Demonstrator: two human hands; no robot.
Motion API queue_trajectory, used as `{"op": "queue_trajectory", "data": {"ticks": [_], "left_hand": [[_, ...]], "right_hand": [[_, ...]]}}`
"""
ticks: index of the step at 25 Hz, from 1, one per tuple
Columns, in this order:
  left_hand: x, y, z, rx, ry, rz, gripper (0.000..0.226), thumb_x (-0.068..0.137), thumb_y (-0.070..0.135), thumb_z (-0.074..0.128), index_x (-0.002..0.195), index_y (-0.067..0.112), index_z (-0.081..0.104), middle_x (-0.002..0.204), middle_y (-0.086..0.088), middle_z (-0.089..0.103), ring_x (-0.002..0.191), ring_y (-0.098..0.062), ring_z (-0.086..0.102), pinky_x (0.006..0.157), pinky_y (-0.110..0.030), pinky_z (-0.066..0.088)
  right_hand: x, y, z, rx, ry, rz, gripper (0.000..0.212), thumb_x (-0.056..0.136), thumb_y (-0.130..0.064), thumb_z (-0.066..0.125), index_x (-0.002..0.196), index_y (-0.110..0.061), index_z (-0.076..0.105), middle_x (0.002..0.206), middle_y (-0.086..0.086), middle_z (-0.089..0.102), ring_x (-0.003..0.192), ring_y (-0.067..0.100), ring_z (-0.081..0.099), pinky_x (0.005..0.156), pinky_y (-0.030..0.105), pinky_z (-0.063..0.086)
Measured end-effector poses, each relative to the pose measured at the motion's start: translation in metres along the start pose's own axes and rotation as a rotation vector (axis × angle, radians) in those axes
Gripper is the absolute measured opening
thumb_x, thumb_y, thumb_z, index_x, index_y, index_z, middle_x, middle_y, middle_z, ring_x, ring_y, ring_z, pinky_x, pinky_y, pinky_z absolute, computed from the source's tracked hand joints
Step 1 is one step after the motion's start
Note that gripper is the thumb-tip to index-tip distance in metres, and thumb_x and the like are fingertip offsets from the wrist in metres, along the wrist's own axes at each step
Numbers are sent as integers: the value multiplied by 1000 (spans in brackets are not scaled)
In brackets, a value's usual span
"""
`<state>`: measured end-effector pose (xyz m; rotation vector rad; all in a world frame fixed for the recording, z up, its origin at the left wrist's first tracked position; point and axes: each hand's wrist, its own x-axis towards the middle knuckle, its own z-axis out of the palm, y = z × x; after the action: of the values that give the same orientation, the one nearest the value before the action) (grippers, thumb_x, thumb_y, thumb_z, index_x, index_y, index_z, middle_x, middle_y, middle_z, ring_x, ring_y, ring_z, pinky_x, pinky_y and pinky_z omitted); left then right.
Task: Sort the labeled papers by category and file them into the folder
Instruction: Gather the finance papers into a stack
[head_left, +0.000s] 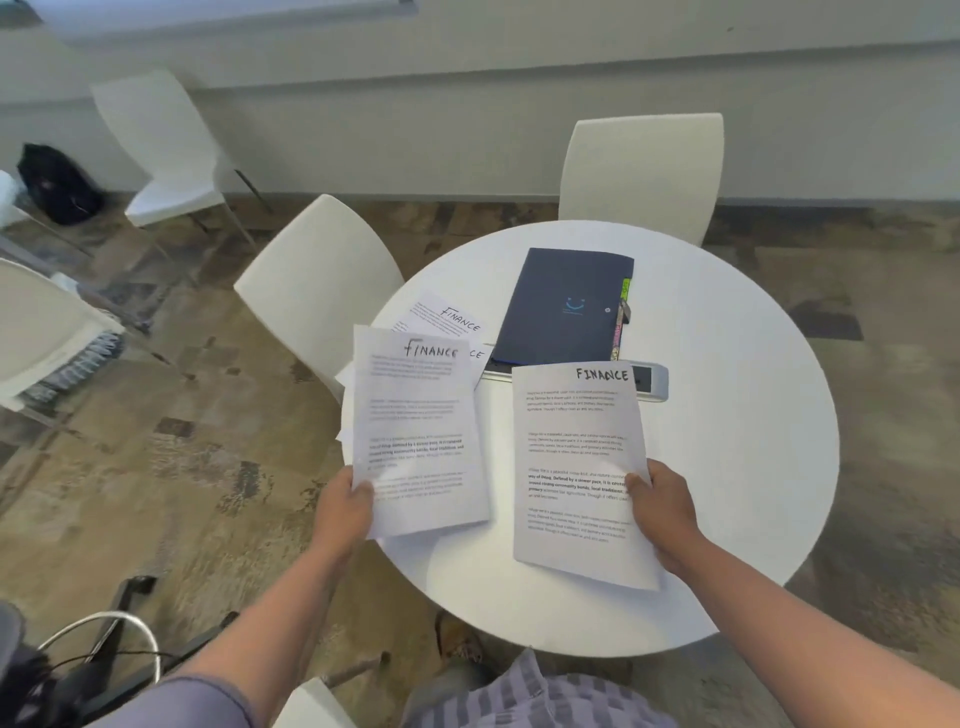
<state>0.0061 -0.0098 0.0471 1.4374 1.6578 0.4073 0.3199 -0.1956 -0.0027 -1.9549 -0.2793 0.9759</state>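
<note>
My left hand grips the lower left edge of a printed paper hand-labelled FINANCE, held above the left part of the round white table. My right hand grips the right edge of a second paper, also labelled FINANCE. More labelled papers lie flat on the table behind the left sheet, partly covered by it. A closed dark blue folder with coloured tabs along its right side lies at the back of the table.
A grey flat device lies under the folder's near edge, partly hidden by the right paper. White chairs stand round the table on the left and behind it. A black bag sits on the floor far left. Cables and gear lie at the lower left.
</note>
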Motion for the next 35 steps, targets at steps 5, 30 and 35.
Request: {"op": "queue_trajectory", "data": {"ticks": [5,30,35], "left_hand": [[-26,28,-16,-154,-101,6,23,105,5,48,116,16,66,107,-1,75,89,-18,73,63,-28,55],[-50,54,85,-374,-396,-50,22,100,10,62,121,10,68,114,-11,77,104,-31,74,81,-38,61],[-56,64,91,-319,-281,139,20,95,7,68,113,15,72,109,1,79,100,-19,75,78,-27,59]], "right_hand": [[9,-14,-8,147,-58,3,21,104,-6,47,111,-13,65,101,0,71,85,17,66,68,29,51],[-1,-33,-27,383,-535,90,45,94,-44,53,122,-15,71,120,12,76,104,31,69,88,44,48],[-5,-54,-32,184,-369,-191,39,96,6,52,109,-26,71,105,-11,79,103,18,73,84,30,57]]}}
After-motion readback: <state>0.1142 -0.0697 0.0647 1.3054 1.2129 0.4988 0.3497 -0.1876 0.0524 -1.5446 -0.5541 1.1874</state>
